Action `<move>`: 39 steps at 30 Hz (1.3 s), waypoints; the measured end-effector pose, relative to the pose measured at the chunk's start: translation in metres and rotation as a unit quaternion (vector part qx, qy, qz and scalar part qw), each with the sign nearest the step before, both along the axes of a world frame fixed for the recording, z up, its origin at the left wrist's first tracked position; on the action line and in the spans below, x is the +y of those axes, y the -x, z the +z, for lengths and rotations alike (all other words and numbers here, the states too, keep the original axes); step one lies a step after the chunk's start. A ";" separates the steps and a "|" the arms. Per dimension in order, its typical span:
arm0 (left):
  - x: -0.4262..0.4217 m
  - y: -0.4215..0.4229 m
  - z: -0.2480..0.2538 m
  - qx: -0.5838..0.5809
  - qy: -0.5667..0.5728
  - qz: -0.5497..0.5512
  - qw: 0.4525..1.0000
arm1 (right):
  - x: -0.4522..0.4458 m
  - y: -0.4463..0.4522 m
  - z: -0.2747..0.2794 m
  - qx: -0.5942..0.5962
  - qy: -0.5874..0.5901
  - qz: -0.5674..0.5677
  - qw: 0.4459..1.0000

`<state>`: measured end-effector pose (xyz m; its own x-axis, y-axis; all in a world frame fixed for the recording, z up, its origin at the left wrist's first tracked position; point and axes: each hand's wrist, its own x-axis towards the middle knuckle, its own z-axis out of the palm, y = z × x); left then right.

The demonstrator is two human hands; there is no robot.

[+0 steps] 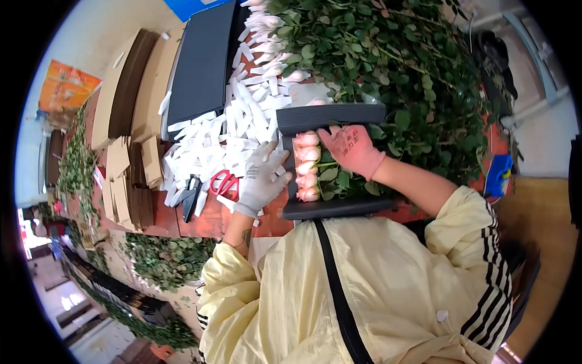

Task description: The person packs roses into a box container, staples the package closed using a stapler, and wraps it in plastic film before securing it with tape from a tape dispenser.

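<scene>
A row of pale pink roses (307, 170) lies in a black ridged holder (330, 118), stems and leaves pointing right. My left hand (260, 182), in a whitish glove, is at the holder's left edge, fingers spread and holding nothing visible. My right hand (351, 148), in a pink glove, rests over the stems by the topmost roses; its fingers are partly stretched out, with nothing visible gripped. Left of my left hand lie red-handled scissors (224, 183) and a black stapler-like tool (192, 199). White sleeve-like pieces (209, 151) are heaped around them.
A big pile of leafy rose stems (388, 54) covers the table's far right. Dark sheets (203, 60) and cardboard stacks (124, 85) stand at the left. More greenery (167, 258) lies lower left. A blue object (498, 175) sits at the table's right end.
</scene>
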<state>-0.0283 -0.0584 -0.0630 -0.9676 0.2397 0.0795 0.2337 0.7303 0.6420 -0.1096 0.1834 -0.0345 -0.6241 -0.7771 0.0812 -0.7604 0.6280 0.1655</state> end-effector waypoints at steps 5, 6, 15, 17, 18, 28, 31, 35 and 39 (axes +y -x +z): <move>-0.003 0.014 -0.015 -0.012 0.067 -0.084 0.994 | 0.007 0.000 -0.013 0.007 0.019 0.005 1.000; -0.003 0.015 -0.017 -0.017 0.058 -0.093 0.994 | 0.008 -0.001 -0.014 0.001 0.027 0.000 1.000; -0.002 0.013 -0.026 -0.097 0.010 -0.110 0.989 | 0.011 -0.001 -0.014 -0.031 0.026 -0.009 0.999; -0.001 0.012 -0.031 -0.107 -0.008 -0.110 0.988 | 0.013 -0.001 -0.015 -0.052 0.011 -0.018 0.998; -0.001 0.011 -0.033 -0.118 -0.025 -0.109 0.987 | 0.015 0.000 -0.020 -0.037 0.035 -0.008 0.999; -0.001 0.014 -0.034 -0.163 -0.076 -0.117 0.977 | 0.013 0.000 -0.007 -0.066 0.040 -0.017 0.997; 0.000 0.013 -0.034 -0.162 -0.084 -0.112 0.977 | 0.012 -0.001 -0.006 -0.068 0.026 -0.019 0.997; 0.002 0.012 -0.043 -0.155 -0.113 -0.116 0.975 | 0.012 0.000 -0.003 -0.065 0.017 -0.006 0.998; 0.004 0.013 -0.048 -0.125 -0.124 -0.114 0.978 | 0.011 0.000 -0.004 -0.079 0.021 -0.021 0.996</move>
